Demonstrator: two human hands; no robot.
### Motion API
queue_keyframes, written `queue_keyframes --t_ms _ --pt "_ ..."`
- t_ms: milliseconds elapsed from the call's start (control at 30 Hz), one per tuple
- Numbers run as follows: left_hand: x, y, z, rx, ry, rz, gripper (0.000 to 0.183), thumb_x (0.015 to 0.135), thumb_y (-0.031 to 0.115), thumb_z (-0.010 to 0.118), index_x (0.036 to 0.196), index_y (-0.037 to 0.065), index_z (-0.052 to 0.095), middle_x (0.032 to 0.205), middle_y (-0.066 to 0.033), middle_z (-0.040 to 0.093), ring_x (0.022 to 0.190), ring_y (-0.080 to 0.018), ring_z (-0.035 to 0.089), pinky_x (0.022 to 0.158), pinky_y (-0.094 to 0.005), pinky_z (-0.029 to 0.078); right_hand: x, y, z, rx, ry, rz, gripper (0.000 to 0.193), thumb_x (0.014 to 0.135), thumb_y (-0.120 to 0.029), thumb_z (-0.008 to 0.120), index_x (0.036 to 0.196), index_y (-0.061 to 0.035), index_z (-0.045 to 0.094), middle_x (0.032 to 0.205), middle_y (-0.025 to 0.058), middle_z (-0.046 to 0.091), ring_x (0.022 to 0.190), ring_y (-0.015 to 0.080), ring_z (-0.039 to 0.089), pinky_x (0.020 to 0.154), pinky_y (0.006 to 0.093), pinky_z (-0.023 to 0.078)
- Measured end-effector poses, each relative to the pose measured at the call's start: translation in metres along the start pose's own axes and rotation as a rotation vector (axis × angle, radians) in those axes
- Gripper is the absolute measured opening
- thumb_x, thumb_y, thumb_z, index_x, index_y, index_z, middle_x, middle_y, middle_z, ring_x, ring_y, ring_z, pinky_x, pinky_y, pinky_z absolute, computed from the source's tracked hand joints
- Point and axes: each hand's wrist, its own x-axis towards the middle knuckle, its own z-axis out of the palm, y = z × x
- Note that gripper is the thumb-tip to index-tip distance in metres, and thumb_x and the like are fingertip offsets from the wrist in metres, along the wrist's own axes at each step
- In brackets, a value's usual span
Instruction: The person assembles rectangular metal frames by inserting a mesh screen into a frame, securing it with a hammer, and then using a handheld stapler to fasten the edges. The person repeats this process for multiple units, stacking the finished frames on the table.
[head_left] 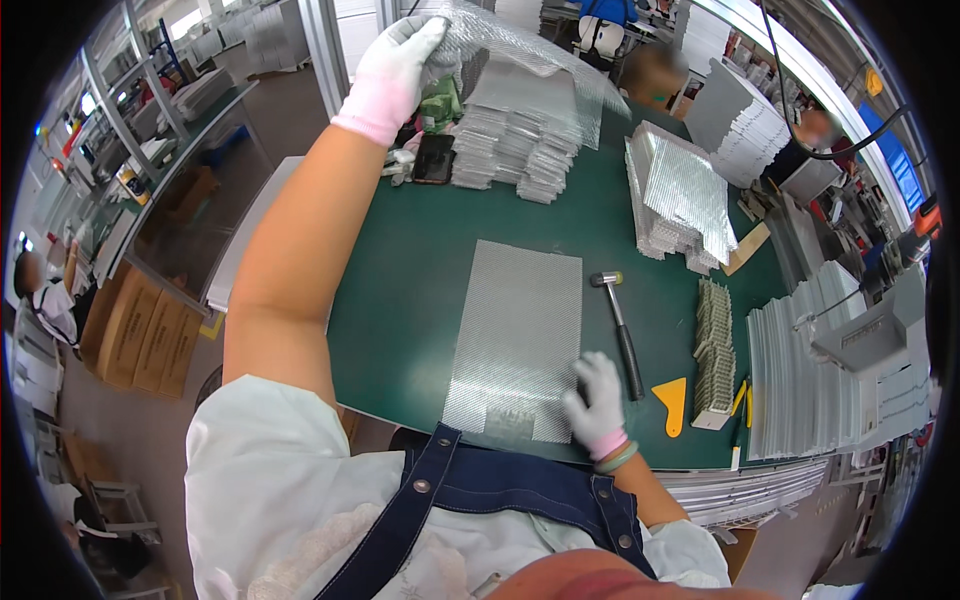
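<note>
My left hand, in a white glove with a pink cuff, is raised at the far left of the table. Its fingers are closed on the corner of a translucent, silvery textured sheet, which spreads to the right above a stack of similar sheets. A flat silvery patterned panel with a notched near edge lies in the middle of the green table. Beside the panel's lower right edge is my right hand, gloved too, slightly blurred, fingers apart and holding nothing. Whether it touches the panel I cannot tell.
Right of the panel lie a mallet, a yellow scraper and a row of small beige pieces. Another sheet stack stands far right, with white panels nearer. A dark phone lies far left.
</note>
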Motion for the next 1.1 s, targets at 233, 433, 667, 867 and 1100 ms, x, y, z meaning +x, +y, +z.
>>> queue_keyframes --t_ms 233,433,667,867,1100 --pt "-0.164 0.042 0.015 0.255 -0.042 0.064 0.023 0.095 0.017 0.066 0.110 -0.001 0.063 0.098 -0.0015 0.068 0.090 -0.0081 0.062 0.081 -0.0233 0.050 0.141 -0.056 -0.082 1.498 -0.161 0.332 0.101 0.088 -0.081 0.031 0.140 0.0051 0.042 0.130 0.0172 0.057 0.115 0.0293 0.058 0.098 0.0395 0.047" --pt "-0.264 0.022 0.015 -0.336 0.365 -0.161 0.044 0.093 0.029 0.069 0.121 -0.001 0.053 0.104 -0.0081 0.059 0.093 -0.0194 0.060 0.088 -0.0384 0.052 0.142 -0.093 -0.055 1.125 0.332 0.176 0.034 0.096 -0.020 0.061 0.121 0.0037 0.057 0.107 0.0091 0.065 0.098 0.0183 0.061 0.084 0.0274 0.048" --pt "-0.302 0.018 0.020 -0.519 0.224 -0.465 0.037 0.094 0.029 0.068 0.112 -0.001 0.058 0.105 -0.0170 0.064 0.093 -0.0291 0.066 0.087 -0.0450 0.056 0.112 -0.126 -0.037 1.190 0.436 0.224 0.008 0.094 -0.008 0.064 0.098 -0.0023 0.062 0.085 -0.0007 0.063 0.074 0.0042 0.055 0.067 0.0179 0.043" --pt "-0.314 0.018 0.033 0.460 0.186 0.047 0.030 0.089 0.003 0.069 0.117 -0.006 0.059 0.097 -0.0150 0.071 0.080 -0.0192 0.070 0.074 -0.0315 0.059 0.102 -0.142 -0.037 1.165 0.520 0.458 0.020 0.092 -0.008 0.065 0.108 0.0036 0.061 0.094 0.0050 0.065 0.086 0.0103 0.059 0.080 0.0223 0.046" --pt "-0.317 -0.001 0.043 0.379 0.330 0.210 0.058 0.082 0.009 0.078 0.130 -0.007 0.052 0.097 -0.0085 0.073 0.070 -0.0061 0.064 0.061 -0.0222 0.053 0.089 -0.138 -0.024 1.129 0.510 0.409 0.027 0.093 -0.008 0.064 0.115 0.0072 0.059 0.101 0.0091 0.066 0.096 0.0149 0.061 0.090 0.0281 0.047"
